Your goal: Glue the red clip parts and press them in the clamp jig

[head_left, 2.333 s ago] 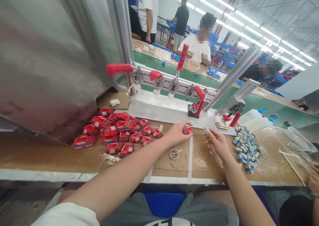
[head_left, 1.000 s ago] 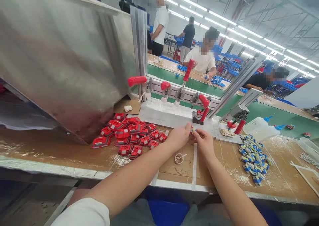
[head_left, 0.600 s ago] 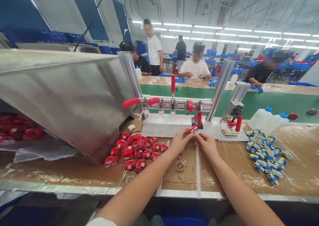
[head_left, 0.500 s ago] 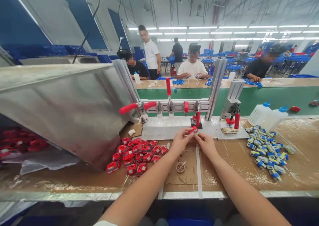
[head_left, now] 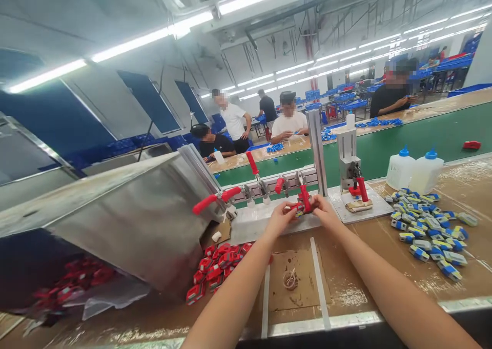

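Bench-side, both hands together at the rail of toggle clamps. Left hand [head_left: 280, 221] pinches a small red part [head_left: 295, 208], thumb and fingers narrow on it, just left of an upright red clamp handle [head_left: 305, 198]. Right hand [head_left: 325, 213] meets the same spot from the other side, fingers bent close by the handle; whether they grip anything I cannot tell (the handle blocks my look). Heap of red pieces [head_left: 215, 268] left of the left forearm, beside a metal chute [head_left: 154, 221]. Between the forearms, a small cup [head_left: 289, 281] with a stick in it, on stained cardboard [head_left: 282, 259]. Right side: loose pile of blue, yellow and grey blocks [head_left: 432, 231], two blue-capped bottles [head_left: 402, 172] behind it. Across the green belt [head_left: 418, 136], co-workers sit at a bench.
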Available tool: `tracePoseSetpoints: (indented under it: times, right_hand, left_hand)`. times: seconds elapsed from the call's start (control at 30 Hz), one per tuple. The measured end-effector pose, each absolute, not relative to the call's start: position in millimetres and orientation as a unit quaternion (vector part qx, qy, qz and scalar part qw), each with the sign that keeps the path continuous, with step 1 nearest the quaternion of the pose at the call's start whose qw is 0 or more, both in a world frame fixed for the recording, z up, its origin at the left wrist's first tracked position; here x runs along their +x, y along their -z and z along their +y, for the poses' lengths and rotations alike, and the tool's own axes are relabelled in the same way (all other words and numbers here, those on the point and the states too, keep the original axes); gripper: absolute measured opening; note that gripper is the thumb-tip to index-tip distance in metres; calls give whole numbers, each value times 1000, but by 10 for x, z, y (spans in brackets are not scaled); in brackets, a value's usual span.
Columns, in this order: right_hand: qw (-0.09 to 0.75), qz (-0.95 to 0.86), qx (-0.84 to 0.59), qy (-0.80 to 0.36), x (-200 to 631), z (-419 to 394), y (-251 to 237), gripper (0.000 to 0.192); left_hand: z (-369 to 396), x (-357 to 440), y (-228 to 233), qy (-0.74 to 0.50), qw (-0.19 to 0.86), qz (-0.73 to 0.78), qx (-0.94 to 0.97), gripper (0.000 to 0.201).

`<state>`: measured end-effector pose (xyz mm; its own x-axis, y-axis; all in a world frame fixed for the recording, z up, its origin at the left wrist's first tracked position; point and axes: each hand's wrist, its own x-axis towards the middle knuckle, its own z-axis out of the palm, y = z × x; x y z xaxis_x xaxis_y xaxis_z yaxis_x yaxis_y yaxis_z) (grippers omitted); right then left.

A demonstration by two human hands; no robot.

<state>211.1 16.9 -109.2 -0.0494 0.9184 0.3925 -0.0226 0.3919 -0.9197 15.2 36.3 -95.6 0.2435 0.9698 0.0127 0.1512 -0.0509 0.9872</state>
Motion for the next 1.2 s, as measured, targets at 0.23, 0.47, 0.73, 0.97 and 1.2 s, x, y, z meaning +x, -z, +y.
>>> tracePoseSetpoints:
  times: [0.23,0.47,0.73,0.97,1.2]
  right_hand:
    - [652,-528,-187,-511,2206,-133,898,40]
    - [626,-564,-212,-495,2200,-223,819,51]
    - [591,-550,-268,-525,2239,-229,572,62]
    - [510,-542,-407,-531,2194,31,150,73]
    - [455,-571,-448,-515,2185,65,149,49]
  left_hand:
    - [688,606,1161,-432,475,479,599,37]
    - [824,716,1284,-442,351,524,638,16]
    - [897,700,1304,-422,318,522,669,35]
    - [1023,610,1289,-401,360,468,701,42]
    - [1069,553,1327,-407,388,451,693,44]
